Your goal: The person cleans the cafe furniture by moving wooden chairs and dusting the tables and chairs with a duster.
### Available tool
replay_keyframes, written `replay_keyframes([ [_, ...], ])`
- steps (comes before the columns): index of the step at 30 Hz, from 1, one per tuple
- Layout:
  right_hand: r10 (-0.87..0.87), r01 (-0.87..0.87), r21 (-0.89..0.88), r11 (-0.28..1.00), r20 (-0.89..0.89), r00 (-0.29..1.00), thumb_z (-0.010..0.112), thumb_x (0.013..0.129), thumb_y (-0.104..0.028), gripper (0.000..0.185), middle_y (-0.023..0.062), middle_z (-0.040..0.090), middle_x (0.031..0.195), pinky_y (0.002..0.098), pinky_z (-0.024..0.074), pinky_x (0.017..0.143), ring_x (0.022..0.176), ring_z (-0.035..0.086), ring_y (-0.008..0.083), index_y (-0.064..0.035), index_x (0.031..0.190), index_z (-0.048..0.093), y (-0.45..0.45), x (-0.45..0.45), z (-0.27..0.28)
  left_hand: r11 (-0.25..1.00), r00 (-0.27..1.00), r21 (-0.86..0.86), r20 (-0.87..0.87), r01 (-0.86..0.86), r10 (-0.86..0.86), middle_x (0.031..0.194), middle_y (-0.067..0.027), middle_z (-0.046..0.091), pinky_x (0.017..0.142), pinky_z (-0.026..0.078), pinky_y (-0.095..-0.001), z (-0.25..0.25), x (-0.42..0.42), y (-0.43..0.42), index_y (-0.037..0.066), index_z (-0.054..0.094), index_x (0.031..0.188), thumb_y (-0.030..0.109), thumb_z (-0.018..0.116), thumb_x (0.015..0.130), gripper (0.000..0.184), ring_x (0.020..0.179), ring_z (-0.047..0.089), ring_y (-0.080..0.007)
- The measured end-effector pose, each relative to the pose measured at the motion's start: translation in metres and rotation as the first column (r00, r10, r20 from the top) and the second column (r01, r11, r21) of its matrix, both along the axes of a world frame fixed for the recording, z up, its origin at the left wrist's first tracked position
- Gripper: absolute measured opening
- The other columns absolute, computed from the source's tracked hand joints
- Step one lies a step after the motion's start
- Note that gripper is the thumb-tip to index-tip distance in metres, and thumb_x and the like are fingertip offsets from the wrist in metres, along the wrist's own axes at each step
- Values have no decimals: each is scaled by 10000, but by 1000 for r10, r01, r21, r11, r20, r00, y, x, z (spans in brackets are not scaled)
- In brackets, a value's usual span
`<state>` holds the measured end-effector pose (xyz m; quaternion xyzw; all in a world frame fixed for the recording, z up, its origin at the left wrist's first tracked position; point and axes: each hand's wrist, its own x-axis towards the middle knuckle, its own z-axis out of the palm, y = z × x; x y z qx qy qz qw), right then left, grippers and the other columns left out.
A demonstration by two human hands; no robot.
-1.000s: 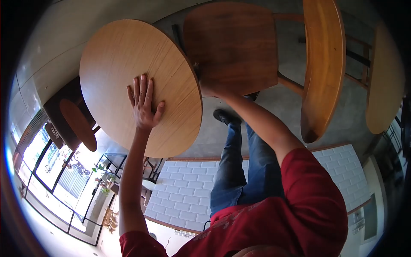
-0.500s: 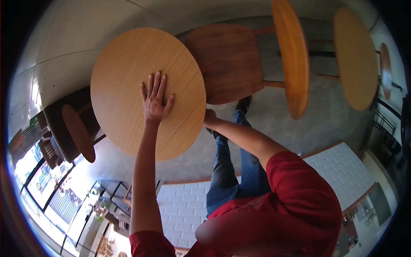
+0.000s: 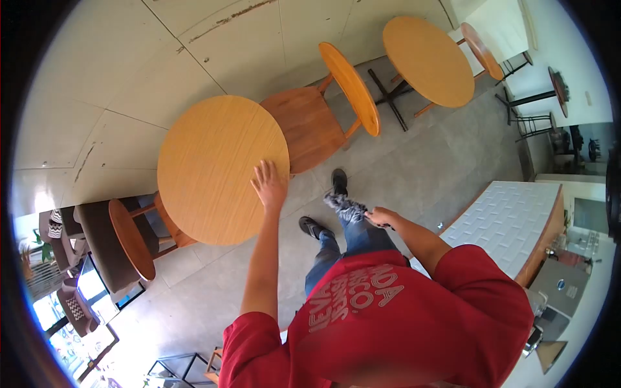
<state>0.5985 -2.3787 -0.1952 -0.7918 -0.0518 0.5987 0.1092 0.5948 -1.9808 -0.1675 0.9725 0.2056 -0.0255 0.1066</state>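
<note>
My left hand [image 3: 270, 187] lies on the round wooden table [image 3: 213, 174] near its right edge, fingers stretched out and nothing in them. In front of my right thigh, my right hand [image 3: 381, 217] is closed around the handle of a fluffy grey duster [image 3: 348, 208]. The duster's head points left, away from the table and above the floor. A brown wooden chair [image 3: 307, 126] is pushed against the table's far right side, its seat partly under the top. Another wooden chair [image 3: 132, 239] stands at the table's lower left.
Another round table [image 3: 428, 61] with a black base stands further right, a chair [image 3: 480, 50] beyond it. A counter with white tile front [image 3: 504, 223] is on my right. A pale panelled wall [image 3: 129, 97] runs behind the tables. A dark sofa [image 3: 110, 252] sits at left.
My left hand has moved from the tabletop's middle toward its right edge. My right hand has come out from beside the table's edge, and the duster now shows. The view has shifted.
</note>
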Motion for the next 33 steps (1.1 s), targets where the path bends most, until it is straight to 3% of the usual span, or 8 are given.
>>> replay_keyframes([
  [7,116,-144,36,989,416,902,487,957,-379,473,239,643,713,480,502,634,674,642,402,37,784,630,-40,-14,100,996,1000,-86,-20,12,-14,1601,-22,99,1137,138,-587,6,-142,-25,172,172,1525,298,635,834,842,1466,115,-261],
  [10,7,-257,283,924,661,750,487,952,-382,462,256,634,724,491,493,679,729,620,448,23,778,629,-65,-21,127,995,995,-99,-95,-21,12,1598,-13,120,1136,128,-593,14,-158,-15,175,188,1522,298,625,848,812,1464,129,-256],
  [12,-181,-19,274,962,686,705,470,956,-401,482,269,620,745,500,474,712,780,602,463,22,777,617,-75,-32,129,994,993,-104,-118,-44,31,1596,-12,132,1134,123,-597,18,-160,-12,173,201,1519,312,613,859,790,1462,140,-253],
  [16,-233,42,285,958,684,691,425,974,-433,534,276,613,748,507,455,720,791,595,472,21,769,619,-73,-24,107,977,984,-155,-124,-145,127,1587,-54,163,1134,114,-601,16,-145,-17,138,262,1498,326,595,871,734,1455,153,-297],
  [22,-473,214,491,844,496,728,473,965,-456,569,248,590,668,468,456,641,648,591,410,41,719,598,-54,23,36,972,971,-65,-86,-227,221,1558,-165,196,1112,185,-601,-8,-79,-20,58,283,1474,433,512,920,707,1413,186,-435],
  [24,-580,333,541,772,386,717,553,938,-434,509,152,597,612,403,460,568,546,584,259,12,697,599,-47,36,18,965,962,-45,-105,-258,252,1547,-183,214,1102,216,-594,-12,-48,-12,38,276,1471,458,482,932,714,1401,211,-441],
  [27,-594,487,483,727,86,800,618,903,-429,432,34,567,574,277,418,474,490,535,105,-64,674,587,-44,65,-15,967,967,-11,-12,-255,254,1565,-145,191,1116,178,-598,-24,7,13,71,250,1492,496,430,945,715,1422,169,-423],
  [33,-321,383,281,880,-242,916,696,852,-377,401,48,572,566,278,453,457,463,564,139,-26,693,586,-18,132,-164,867,890,202,115,-455,440,1582,-59,181,1142,64,-583,-44,80,9,144,256,1505,512,388,960,671,1452,106,-364],
])
